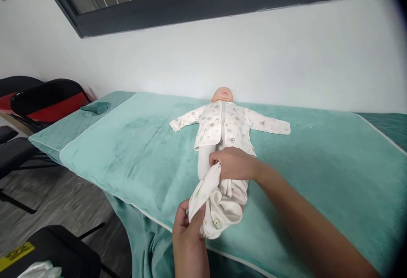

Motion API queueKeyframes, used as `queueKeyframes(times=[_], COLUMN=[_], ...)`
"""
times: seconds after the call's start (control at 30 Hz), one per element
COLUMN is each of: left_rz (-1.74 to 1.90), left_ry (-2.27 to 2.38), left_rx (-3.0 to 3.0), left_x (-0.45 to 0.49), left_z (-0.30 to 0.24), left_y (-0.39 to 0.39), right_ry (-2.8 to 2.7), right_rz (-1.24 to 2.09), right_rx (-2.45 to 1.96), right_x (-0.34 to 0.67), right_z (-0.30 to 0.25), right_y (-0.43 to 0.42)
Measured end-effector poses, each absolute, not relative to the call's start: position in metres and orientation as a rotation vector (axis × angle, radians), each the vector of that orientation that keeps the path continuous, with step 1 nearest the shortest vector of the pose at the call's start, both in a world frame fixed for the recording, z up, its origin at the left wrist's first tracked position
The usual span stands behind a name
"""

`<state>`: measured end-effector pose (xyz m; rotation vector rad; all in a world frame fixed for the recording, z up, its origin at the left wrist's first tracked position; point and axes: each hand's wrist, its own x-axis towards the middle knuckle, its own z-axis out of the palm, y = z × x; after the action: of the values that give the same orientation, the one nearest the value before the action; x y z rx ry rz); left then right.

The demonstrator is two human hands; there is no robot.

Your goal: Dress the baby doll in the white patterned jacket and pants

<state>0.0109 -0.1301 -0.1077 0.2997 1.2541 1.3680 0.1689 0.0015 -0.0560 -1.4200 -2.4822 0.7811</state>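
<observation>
Nearest the person, the left hand (pixel 186 227) is pinching the lower fold of the bunched printed trousers (pixel 219 210). The right hand (pixel 233 163), just beyond it, is gripping their upper edge at the doll's legs. Both hands are clamped on cloth and set apart, seemingly to hold the fabric gathered short. Beyond the right hand, the doll (pixel 224 125) is lying face up on the teal-covered counter (pixel 133 142), its sleeves spread flat.

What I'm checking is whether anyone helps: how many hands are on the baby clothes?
2. The left hand pinches the bunched white garment at its lower end; the right hand grips it higher, by the doll. No others show.
</observation>
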Motion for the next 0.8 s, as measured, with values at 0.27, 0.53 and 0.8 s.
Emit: queueKeyframes(times=[0.27, 0.53, 0.8], left_rz=[1.109, 0.984, 1.025], left_ry=[1.347, 1.544, 1.416], left_rx=[0.65, 0.922, 0.991], left_x=[-0.012, -0.015, -0.015], left_z=[-0.107, -0.1, -0.097], left_y=[-0.12, -0.115, -0.104], right_ry=[-2.51, -2.478, -2.285], right_rz=[0.836, 0.833, 1.048], right_rx=[-1.388, -1.371, -1.222], right_x=[0.171, 0.171, 0.18], right_z=[-0.057, -0.059, -0.059], right_y=[0.003, 0.002, 0.002])
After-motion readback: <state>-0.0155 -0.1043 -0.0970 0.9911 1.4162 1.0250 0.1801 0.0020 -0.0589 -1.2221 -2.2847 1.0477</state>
